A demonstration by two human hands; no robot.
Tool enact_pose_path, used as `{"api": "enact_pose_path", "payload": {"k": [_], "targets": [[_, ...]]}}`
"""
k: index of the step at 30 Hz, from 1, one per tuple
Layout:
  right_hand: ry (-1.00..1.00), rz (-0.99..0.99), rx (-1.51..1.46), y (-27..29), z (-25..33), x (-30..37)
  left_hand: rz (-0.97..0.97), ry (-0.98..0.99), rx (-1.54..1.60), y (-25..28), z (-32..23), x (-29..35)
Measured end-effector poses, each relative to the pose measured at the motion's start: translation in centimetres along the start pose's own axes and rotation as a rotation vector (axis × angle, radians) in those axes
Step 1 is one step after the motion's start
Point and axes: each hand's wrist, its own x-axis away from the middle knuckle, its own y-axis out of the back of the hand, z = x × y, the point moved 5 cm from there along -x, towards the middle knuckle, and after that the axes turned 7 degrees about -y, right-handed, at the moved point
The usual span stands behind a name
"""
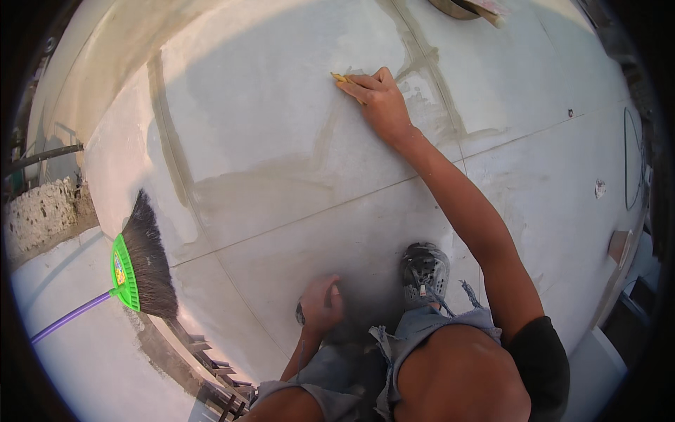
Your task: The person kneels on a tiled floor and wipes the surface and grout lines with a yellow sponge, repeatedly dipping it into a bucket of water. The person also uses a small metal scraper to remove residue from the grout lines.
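Reaching forward over the tiles, my right hand (380,104) is closed on a thin yellow pad (339,77), pressed to the pale tiled floor (246,105). Most of the pad is hidden under the fingers, so its exact kind does not show. Damp greyish smears run along the joints around it. My left hand (323,304) hangs low beside my left leg with its fingers curled in. Whatever it may hold is hidden. A dark clog (424,273), smudged with pale dust, is on my right foot.
A broom with dark bristles (151,260), a green head and a purple handle lies at the left. A round bowl-like container (455,8) stands at the far edge. A loop of thin cable (628,158) and a crumpled scrap (600,188) lie at the right.
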Motion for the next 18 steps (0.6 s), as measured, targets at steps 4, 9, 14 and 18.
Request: {"api": "enact_pose_path", "payload": {"k": [4, 9, 14, 18], "targets": [[0.083, 0.174, -0.112, 2.8, 3.0, 10.0, -0.027, -0.036, -0.023, 0.1, 0.6, 0.6], [-0.020, 0.060, -0.048, 5.4, -1.7, 9.6, -0.009, -0.055, 0.004, 0.0, 1.1, 0.8], [-0.214, -0.127, -0.033, 3.4, -5.7, 1.3, 0.068, -0.068, 0.049, -0.2, 0.2, -0.1], [-0.185, 0.013, -0.040, 5.0, -2.3, 8.8, 0.062, -0.076, 0.046, 0.6, 0.6, 0.1]]}}
